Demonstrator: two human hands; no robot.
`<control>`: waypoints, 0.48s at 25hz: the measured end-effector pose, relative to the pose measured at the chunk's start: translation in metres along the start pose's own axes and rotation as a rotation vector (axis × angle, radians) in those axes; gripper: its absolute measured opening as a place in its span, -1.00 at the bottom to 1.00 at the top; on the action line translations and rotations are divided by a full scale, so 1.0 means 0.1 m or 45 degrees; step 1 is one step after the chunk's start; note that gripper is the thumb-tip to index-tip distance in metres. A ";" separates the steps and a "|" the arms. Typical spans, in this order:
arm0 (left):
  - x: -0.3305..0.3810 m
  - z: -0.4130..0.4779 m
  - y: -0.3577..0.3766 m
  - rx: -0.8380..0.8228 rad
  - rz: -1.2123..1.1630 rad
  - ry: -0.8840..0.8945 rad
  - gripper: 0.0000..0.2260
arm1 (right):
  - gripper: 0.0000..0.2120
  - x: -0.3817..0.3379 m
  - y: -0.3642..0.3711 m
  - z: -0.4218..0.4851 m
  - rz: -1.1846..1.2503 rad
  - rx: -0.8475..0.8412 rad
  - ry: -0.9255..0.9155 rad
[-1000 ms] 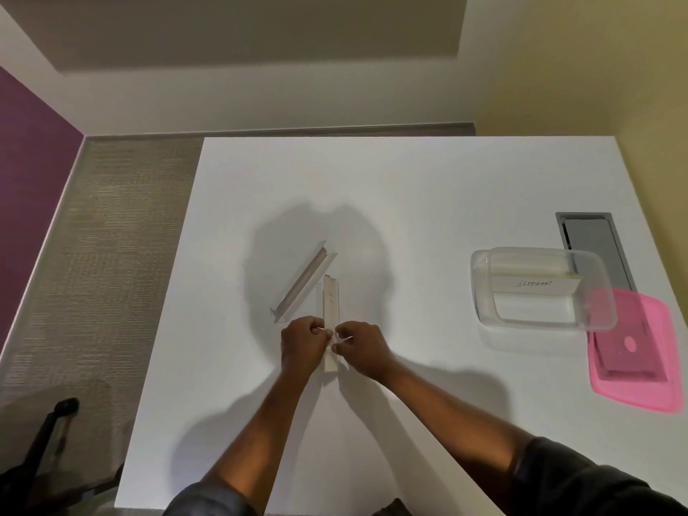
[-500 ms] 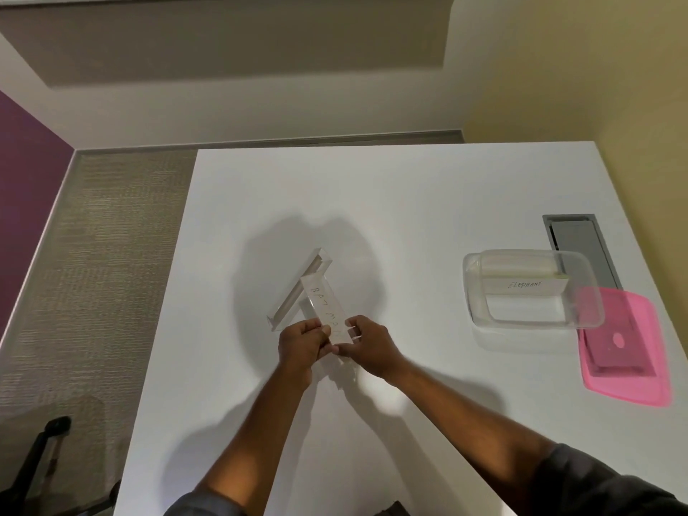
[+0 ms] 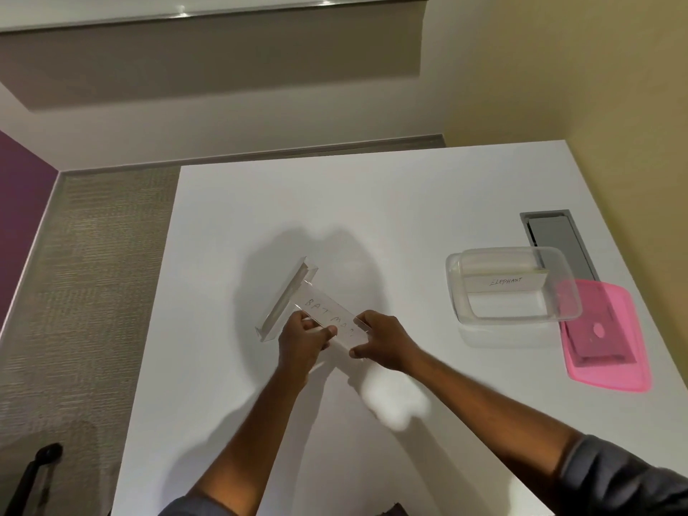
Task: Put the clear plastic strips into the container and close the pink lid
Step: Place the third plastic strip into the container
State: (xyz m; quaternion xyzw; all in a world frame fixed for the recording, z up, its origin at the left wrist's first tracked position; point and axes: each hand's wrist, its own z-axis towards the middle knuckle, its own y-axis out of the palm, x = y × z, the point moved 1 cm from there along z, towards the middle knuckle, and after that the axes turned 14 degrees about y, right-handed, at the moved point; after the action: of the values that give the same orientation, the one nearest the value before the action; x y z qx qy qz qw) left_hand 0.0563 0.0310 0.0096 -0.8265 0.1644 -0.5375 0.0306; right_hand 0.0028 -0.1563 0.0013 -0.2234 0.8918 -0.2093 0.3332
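The left hand and right hand pinch a clear plastic strip (lettered by hand) over the white tabletop, container and pink lid at 3 o'clock.

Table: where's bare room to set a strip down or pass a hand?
Free: table between right hand and container, and the far band beyond them. Crowded: right edge, where container, pink lid and grey hatch bunch, plus around the held strip.
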 end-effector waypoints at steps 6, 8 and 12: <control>0.24 0.16 -0.12 -0.143 0.404 0.238 -0.05 | -0.38 0.25 -0.31 -0.08 -0.166 0.029 -0.085; 0.32 0.20 -0.12 -0.254 0.556 0.327 0.03 | -0.39 0.34 -0.42 -0.14 -0.200 0.028 -0.123; 0.44 0.29 -0.01 -0.610 0.879 0.517 -0.10 | -0.40 0.47 -0.68 -0.27 -0.256 0.022 -0.191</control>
State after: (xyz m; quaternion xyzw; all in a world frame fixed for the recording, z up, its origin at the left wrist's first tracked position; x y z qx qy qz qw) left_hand 0.0987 0.0151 0.0365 -0.5854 0.5520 -0.5935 -0.0170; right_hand -0.0304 -0.2310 0.0319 -0.3237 0.8356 -0.2320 0.3783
